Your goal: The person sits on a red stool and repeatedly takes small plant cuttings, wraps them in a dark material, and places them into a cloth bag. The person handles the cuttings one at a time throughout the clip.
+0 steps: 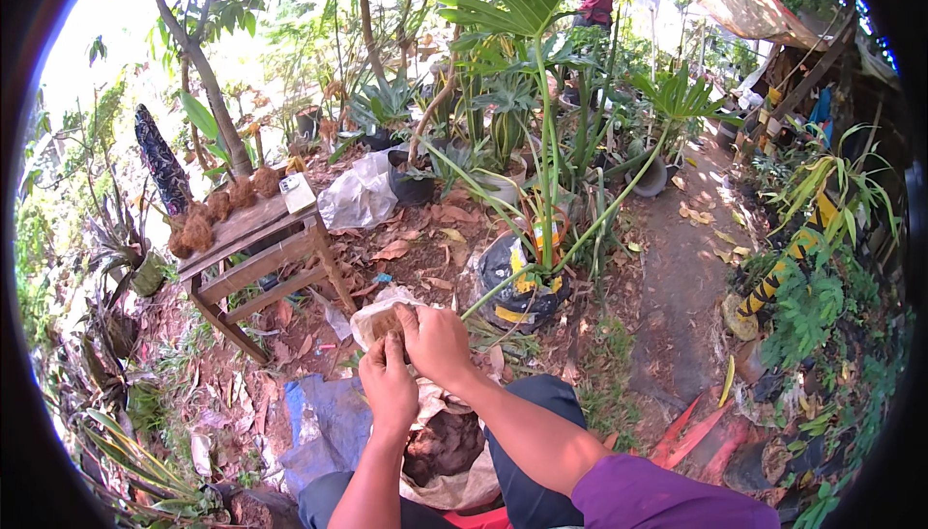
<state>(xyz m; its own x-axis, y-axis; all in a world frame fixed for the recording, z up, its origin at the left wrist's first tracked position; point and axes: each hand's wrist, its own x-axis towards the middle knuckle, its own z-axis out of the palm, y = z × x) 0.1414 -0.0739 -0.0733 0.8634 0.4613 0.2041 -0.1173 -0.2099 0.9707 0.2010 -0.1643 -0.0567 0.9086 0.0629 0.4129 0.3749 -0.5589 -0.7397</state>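
My left hand [390, 384] and my right hand [437, 341] meet in front of me, with their fingers pinched together. Between them is a whitish, crumpled bag [372, 324] with a brownish patch at its mouth. Whether it is a separate bag or the far rim of the sack below, I cannot tell. Under my wrists, between my knees, an open pale sack [471, 495] holds a mass of dark brown soil [443, 447]. My forearms partly cover this sack.
A wooden bench [246, 229] at the left carries several brown fibrous balls [196, 229] and a white phone-like object [297, 193]. Ahead stands a tall leafy plant in a black bag [512, 283]. A blue tarp [333, 423] lies near my left leg. A dirt path [681, 278] runs at the right.
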